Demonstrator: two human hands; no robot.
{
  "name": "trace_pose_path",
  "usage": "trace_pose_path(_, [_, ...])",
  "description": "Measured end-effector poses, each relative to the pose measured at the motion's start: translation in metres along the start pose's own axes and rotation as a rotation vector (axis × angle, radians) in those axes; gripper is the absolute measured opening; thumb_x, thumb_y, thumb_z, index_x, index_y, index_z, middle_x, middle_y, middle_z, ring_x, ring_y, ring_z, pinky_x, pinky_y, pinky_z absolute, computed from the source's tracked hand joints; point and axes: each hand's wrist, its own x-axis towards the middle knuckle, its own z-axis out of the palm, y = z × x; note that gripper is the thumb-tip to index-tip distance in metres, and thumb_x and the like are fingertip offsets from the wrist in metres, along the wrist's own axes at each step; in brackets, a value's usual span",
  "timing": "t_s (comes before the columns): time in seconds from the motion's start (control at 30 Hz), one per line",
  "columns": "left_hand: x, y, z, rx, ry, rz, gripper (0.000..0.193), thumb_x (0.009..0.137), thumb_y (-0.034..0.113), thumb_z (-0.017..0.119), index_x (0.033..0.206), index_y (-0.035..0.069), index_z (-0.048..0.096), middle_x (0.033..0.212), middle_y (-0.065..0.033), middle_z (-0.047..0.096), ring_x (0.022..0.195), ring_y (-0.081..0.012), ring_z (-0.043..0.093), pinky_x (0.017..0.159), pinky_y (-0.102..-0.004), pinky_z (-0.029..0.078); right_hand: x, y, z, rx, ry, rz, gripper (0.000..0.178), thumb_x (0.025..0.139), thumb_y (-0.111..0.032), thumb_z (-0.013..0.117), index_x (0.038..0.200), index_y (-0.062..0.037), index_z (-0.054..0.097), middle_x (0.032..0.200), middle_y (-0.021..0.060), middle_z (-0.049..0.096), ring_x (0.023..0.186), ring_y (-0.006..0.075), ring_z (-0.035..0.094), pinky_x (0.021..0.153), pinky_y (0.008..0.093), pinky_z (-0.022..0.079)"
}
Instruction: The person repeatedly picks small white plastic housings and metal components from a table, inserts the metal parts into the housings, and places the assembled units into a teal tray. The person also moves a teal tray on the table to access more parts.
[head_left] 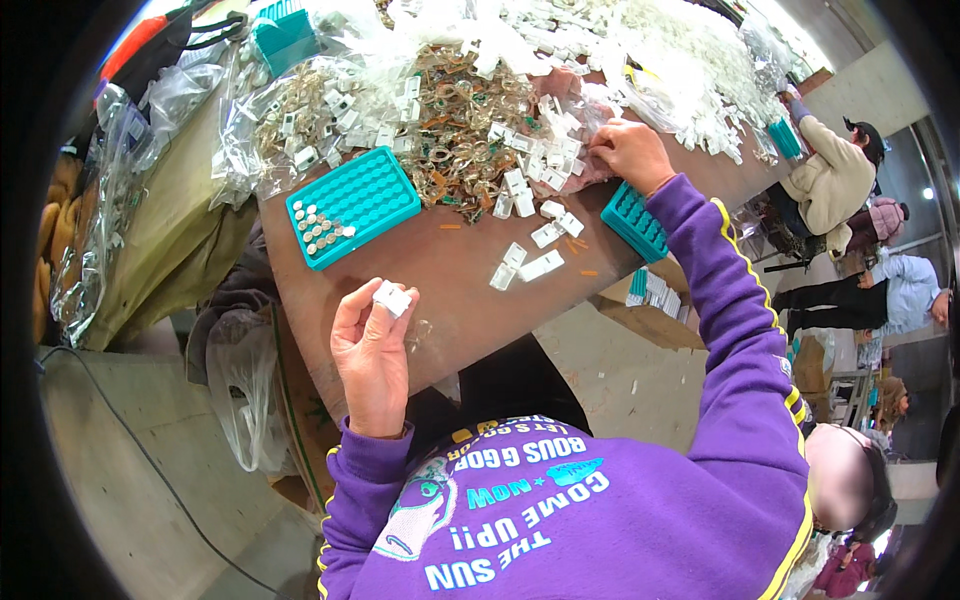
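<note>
My left hand [372, 355] is raised over the table's near edge, pinching a small white plastic case [392, 298] between thumb and fingertips. My right hand [632, 158] reaches forward with its fingers bent down at a heap of white plastic cases [553, 160], by a pinkish cloth [597, 172]. What those fingertips grip, if anything, is hidden. Between the hands, a few loose white cases [541, 265] lie on the brown table [440, 280]. A teal tray [385, 210] at left has small round pale pieces in its near-left pockets. Another teal tray [630, 228] sits under my right forearm.
A mound of amber and clear small parts [455, 140] covers the table's middle. Beyond spreads a large pile of white pieces [680, 75]. Orange strips [577, 244] lie near the loose cases. Clear plastic bags [245, 150] crowd the left. A co-worker [835, 165] sits at far right.
</note>
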Motion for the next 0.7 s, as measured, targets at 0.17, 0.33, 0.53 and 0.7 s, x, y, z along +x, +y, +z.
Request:
trace_pose_path(0.17, [-0.001,0.000,-0.001,-0.038,0.008,-0.049,0.025,0.093,0.003,0.059,0.117,-0.002,0.056,0.106,-0.0114,0.063,0.104,-0.0255,0.062,0.098,-0.0445,0.048,-0.004,0.017,-0.017,0.574,-0.115,0.277,0.013,0.080,-0.017,0.067,0.085,-0.0064,0.073,0.080,0.0064,0.070,0.070,0.0148,0.066,0.066,0.0290,0.051])
trace_pose_path(0.33, [-0.001,-0.001,0.000,-0.002,-0.024,-0.002,0.026,0.094,0.004,0.058,0.119,-0.002,0.055,0.106,-0.0112,0.063,0.103,-0.0244,0.062,0.099,-0.0449,0.047,-0.006,0.011,-0.034,1.028,-0.206,0.402,0.018,0.084,-0.017,0.071,0.093,-0.0010,0.067,0.082,0.0058,0.070,0.072,0.0099,0.066,0.066,0.0239,0.052])
trace_pose_path(0.53, [0.001,0.001,0.003,-0.007,0.024,-0.058,0.027,0.095,0.005,0.056,0.120,-0.004,0.053,0.107,-0.0141,0.061,0.103,-0.0254,0.062,0.095,-0.0421,0.050,-0.013,-0.045,-0.059,1.319,-0.264,0.307,0.015,0.086,-0.011,0.069,0.093,0.0005,0.063,0.089,0.0066,0.068,0.078,0.0118,0.067,0.074,0.0249,0.055])
trace_pose_path(0.7, [0.000,0.003,0.002,0.084,-0.005,-0.074,0.026,0.096,0.006,0.054,0.119,-0.005,0.054,0.109,-0.0144,0.062,0.104,-0.0250,0.061,0.098,-0.0424,0.049,-0.017,-0.137,-0.064,1.361,-0.432,0.127,0.007,0.084,-0.001,0.066,0.090,0.0007,0.063,0.087,0.0050,0.066,0.081,0.0115,0.064,0.075,0.0239,0.052])
